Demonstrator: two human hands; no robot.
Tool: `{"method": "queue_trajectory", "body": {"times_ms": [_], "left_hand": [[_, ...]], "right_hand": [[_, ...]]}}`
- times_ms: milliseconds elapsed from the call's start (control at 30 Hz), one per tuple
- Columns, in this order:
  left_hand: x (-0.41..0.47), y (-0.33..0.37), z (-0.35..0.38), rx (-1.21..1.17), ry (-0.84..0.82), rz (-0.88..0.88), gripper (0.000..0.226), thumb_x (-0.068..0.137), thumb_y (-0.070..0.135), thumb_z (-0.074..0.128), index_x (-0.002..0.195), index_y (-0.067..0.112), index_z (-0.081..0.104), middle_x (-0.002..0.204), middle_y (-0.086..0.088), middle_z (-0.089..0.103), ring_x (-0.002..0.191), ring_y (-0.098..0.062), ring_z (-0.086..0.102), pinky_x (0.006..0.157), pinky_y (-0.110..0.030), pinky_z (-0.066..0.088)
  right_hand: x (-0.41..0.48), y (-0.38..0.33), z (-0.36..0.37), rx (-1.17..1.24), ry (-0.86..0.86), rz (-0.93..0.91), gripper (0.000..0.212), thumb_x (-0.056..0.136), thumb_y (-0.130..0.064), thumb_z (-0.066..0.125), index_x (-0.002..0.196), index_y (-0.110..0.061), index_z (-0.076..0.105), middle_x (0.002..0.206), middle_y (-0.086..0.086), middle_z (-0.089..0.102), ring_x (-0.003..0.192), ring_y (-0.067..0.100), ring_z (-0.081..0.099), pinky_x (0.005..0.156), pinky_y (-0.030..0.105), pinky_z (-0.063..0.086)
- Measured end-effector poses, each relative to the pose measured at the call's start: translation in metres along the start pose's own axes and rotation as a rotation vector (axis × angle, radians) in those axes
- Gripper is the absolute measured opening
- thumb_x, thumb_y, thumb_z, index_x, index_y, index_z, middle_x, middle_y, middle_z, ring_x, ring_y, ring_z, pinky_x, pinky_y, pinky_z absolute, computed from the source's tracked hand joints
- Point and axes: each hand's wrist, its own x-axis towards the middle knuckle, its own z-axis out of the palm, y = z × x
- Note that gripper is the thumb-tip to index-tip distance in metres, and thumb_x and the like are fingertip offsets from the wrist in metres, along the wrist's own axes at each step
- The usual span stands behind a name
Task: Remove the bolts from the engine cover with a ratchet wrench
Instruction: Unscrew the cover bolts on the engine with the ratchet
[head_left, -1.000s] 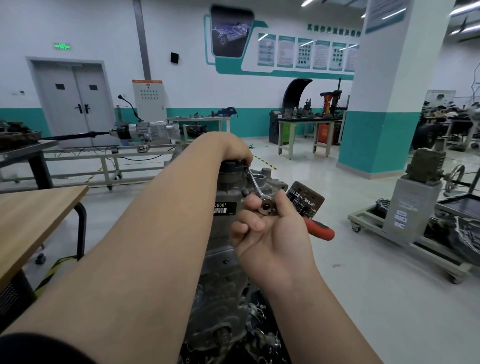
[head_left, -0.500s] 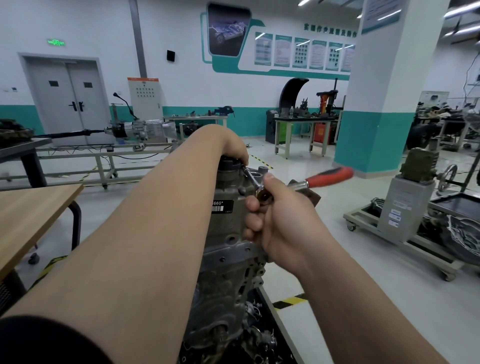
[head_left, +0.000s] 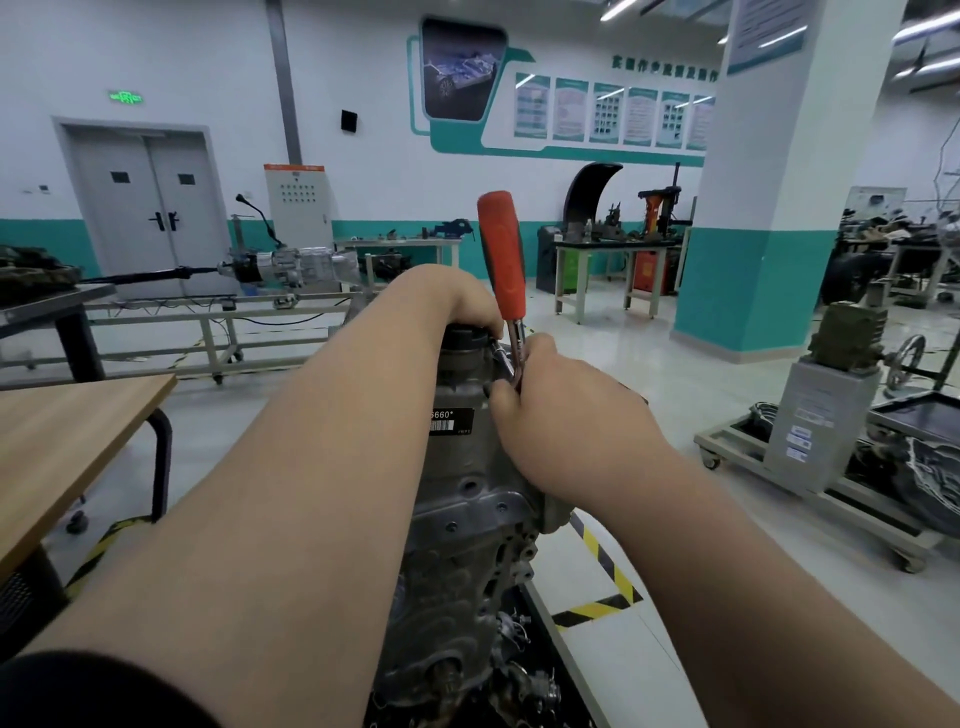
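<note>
Workshop floor, pale and glossy, runs back to a white and teal wall with a grey double door (head_left: 148, 208) at the far left. A wooden table (head_left: 62, 431) is cut off by the left edge. Beyond it a gearbox (head_left: 291, 267) lies on a metal frame, with a pale cabinet (head_left: 296, 202) behind.

At near centre stands the engine (head_left: 467, 499), its left side covered by the left forearm and its bottom cut off by the frame. The left hand (head_left: 457, 301) rests on top of it, fingers bent over the far edge of a black cap, their tips out of sight.

Just right of that hand the ratchet wrench (head_left: 504, 260) stands nearly upright, red handle up. Its head and any bolt beneath are hidden by the right hand (head_left: 566, 410), whose fingers are clamped around the lower shaft against the engine's upper right corner.

Yellow and black floor tape (head_left: 602, 587) shows between engine and right forearm. Farther right are a cluttered workbench (head_left: 608, 260), a white and teal pillar (head_left: 779, 208), and a low trolley (head_left: 810, 467) carrying blurred machine parts.
</note>
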Motion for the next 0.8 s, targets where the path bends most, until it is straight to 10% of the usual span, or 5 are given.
{"method": "queue_trajectory", "body": {"times_ms": [200, 533, 800], "left_hand": [[0.007, -0.004, 0.004, -0.027, 0.079, -0.012, 0.019, 0.084, 0.035, 0.066, 0.080, 0.017, 0.060, 0.089, -0.004, 0.057, 0.073, -0.018, 0.056, 0.063, -0.031, 0.043], [0.008, -0.005, 0.003, -0.025, 0.076, -0.016, 0.021, 0.085, 0.036, 0.065, 0.078, 0.017, 0.060, 0.088, -0.004, 0.056, 0.070, -0.018, 0.054, 0.060, -0.028, 0.041], [0.008, -0.002, 0.000, -0.003, 0.040, -0.032, 0.023, 0.088, 0.037, 0.064, 0.077, 0.018, 0.056, 0.086, -0.004, 0.054, 0.069, -0.018, 0.054, 0.058, -0.029, 0.041]], "right_hand": [[-0.005, 0.004, 0.017, 0.634, 0.044, 0.217, 0.015, 0.094, -0.038, 0.043, 0.098, -0.028, 0.053, 0.075, -0.010, 0.061, 0.070, 0.009, 0.057, 0.063, 0.033, 0.042], [-0.019, -0.016, 0.022, 2.211, -0.023, 0.676, 0.029, 0.102, -0.041, 0.039, 0.088, -0.015, 0.043, 0.053, -0.002, 0.043, 0.034, 0.011, 0.027, 0.037, 0.020, 0.034], [-0.022, -0.011, 0.024, 2.263, -0.078, 0.713, 0.033, 0.101, -0.044, 0.037, 0.088, -0.014, 0.042, 0.056, -0.003, 0.044, 0.035, 0.010, 0.028, 0.038, 0.021, 0.035]]}}
